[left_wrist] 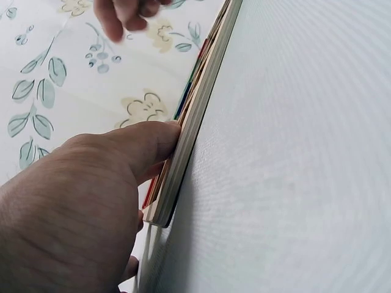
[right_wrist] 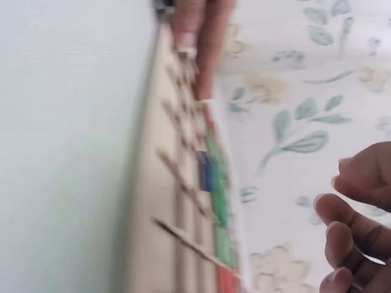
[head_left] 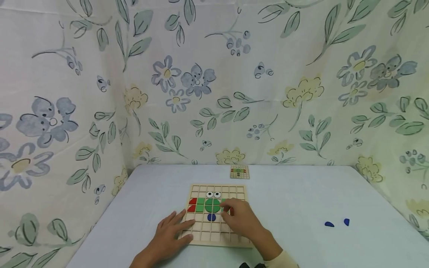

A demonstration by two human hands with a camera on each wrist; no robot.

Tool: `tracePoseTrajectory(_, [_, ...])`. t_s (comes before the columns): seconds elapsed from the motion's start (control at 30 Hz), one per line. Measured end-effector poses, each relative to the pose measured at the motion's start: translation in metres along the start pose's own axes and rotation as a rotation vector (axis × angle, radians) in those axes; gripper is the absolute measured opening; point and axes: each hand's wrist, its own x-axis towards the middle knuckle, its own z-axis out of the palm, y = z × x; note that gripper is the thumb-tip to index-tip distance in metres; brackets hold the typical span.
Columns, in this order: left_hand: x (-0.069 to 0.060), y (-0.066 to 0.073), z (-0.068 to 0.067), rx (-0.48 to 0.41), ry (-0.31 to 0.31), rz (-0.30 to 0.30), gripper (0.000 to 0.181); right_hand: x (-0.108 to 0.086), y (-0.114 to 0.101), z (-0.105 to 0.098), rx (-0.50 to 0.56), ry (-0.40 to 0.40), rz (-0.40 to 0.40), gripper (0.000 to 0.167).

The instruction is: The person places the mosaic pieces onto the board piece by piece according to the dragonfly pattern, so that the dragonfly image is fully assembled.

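A wooden grid board [head_left: 216, 236] lies on the table, holding red pieces [head_left: 192, 201], green squares [head_left: 200, 201], a round green shape [head_left: 209, 208], two eye pieces [head_left: 209, 194] and blue pieces [head_left: 209, 217]. My left hand [head_left: 169, 232] rests on the board's left side with fingers spread; its thumb touches the front edge in the left wrist view. Above the right half hovers my right hand [head_left: 244, 219], partly hiding green and red pieces there. In the right wrist view its fingers [right_wrist: 338, 241] are loosely bent, apart from the board, with nothing between them and the thumb.
Two loose blue pieces, one [head_left: 329, 224] and another [head_left: 346, 222], lie on the white table [head_left: 291, 201] at the right. A small pattern card [head_left: 239, 177] sits behind the board. Floral cloth [head_left: 214, 123] hangs around the back and sides.
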Motion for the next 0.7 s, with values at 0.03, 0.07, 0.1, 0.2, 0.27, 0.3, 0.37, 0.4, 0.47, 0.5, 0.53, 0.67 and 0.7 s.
tracePoseTrajectory(0.03, [0.0,0.0,0.0,0.0,0.001,-0.001,0.05,-0.002,-0.003,-0.008,0.006,0.016,-0.021,0.018])
tracePoseTrajectory(0.07, [0.0,0.0,-0.001,0.001,0.002,0.0,0.049,-0.004,-0.006,-0.017,0.012,0.027,-0.035,0.018])
tracePoseTrajectory(0.1, [0.0,0.0,-0.001,0.001,0.001,0.001,0.049,-0.007,-0.009,-0.025,0.012,0.041,-0.042,0.018])
tracePoseTrajectory(0.2, [-0.001,0.0,-0.001,0.006,-0.003,-0.002,0.049,-0.015,-0.016,-0.05,-0.006,0.087,-0.054,0.018])
tracePoseTrajectory(0.27, [0.0,0.0,-0.001,0.01,-0.005,-0.004,0.049,-0.021,-0.02,-0.066,-0.037,0.114,-0.031,0.02])
tracePoseTrajectory(0.3, [0.0,0.0,-0.002,0.011,-0.005,-0.004,0.049,-0.024,-0.021,-0.073,-0.055,0.129,-0.017,0.021])
tracePoseTrajectory(0.37, [-0.001,-0.001,-0.002,0.01,-0.002,-0.003,0.048,-0.03,-0.024,-0.086,-0.086,0.15,-0.001,0.023])
tracePoseTrajectory(0.4, [-0.001,-0.001,-0.003,0.007,0.0,-0.002,0.048,-0.033,-0.025,-0.092,-0.099,0.16,0.007,0.024])
tracePoseTrajectory(0.47, [-0.001,-0.001,-0.003,0.002,0.004,0.002,0.048,-0.038,-0.025,-0.103,-0.127,0.183,-0.004,0.024])
tracePoseTrajectory(0.5, [-0.001,-0.001,-0.003,-0.001,0.005,0.005,0.048,-0.041,-0.024,-0.108,-0.143,0.196,-0.019,0.024])
tracePoseTrajectory(0.53, [-0.001,-0.001,-0.003,-0.005,0.007,0.007,0.047,-0.044,-0.023,-0.113,-0.16,0.21,-0.039,0.025])
tracePoseTrajectory(0.67, [-0.001,-0.002,-0.002,-0.01,0.006,0.016,0.048,-0.057,-0.01,-0.132,-0.197,0.279,-0.132,0.032])
tracePoseTrajectory(0.7, [-0.001,-0.002,-0.001,-0.011,0.008,0.019,0.048,-0.06,-0.007,-0.136,-0.203,0.296,-0.15,0.034])
